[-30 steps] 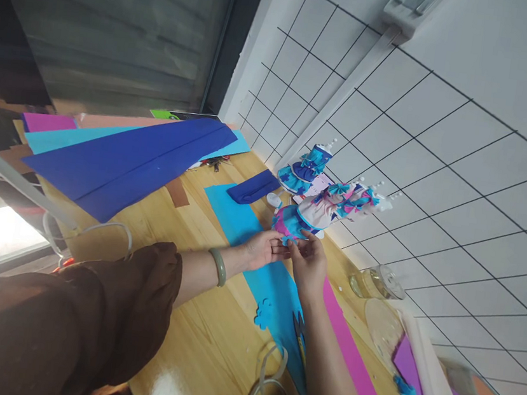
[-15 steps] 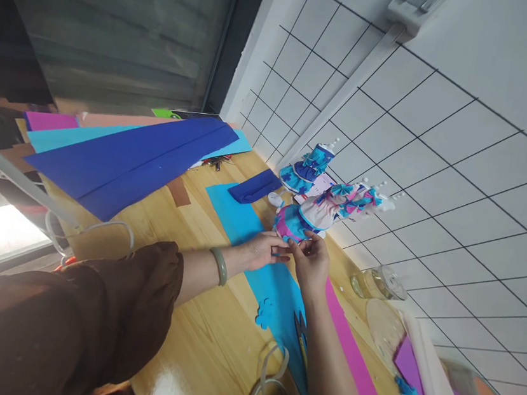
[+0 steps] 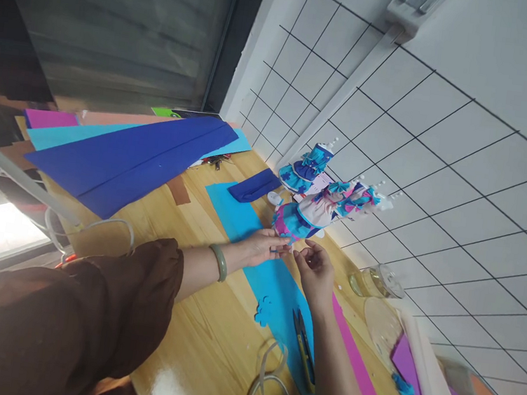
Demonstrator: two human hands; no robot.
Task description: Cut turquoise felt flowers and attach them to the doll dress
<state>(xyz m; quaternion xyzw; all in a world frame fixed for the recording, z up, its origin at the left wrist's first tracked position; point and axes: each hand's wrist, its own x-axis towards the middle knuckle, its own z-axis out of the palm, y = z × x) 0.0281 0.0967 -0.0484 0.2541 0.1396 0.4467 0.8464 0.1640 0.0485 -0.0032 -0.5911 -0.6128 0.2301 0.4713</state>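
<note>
A small dress form wears a ruffled paper dress in blue, pink and white. My left hand, with a green bangle at its wrist, is at the magenta-edged hem, its thumb and fingers closed on the skirt's lower edge. Just to the right, my right hand is a little apart from the hem, thumb and fingertips pinched together; anything between them is too small to make out. Below the hands, a light blue strip carries a blue paper flower and yellow-handled scissors.
A second blue dress form stands behind, beside a folded dark blue piece. Large coloured sheets lie at left. A clear jar and paper rolls are at right. A looped white cord lies at front.
My right hand has drawn back from the hem, slightly right and down, with its fingertips pinched. My left hand stays at the skirt's edge.
</note>
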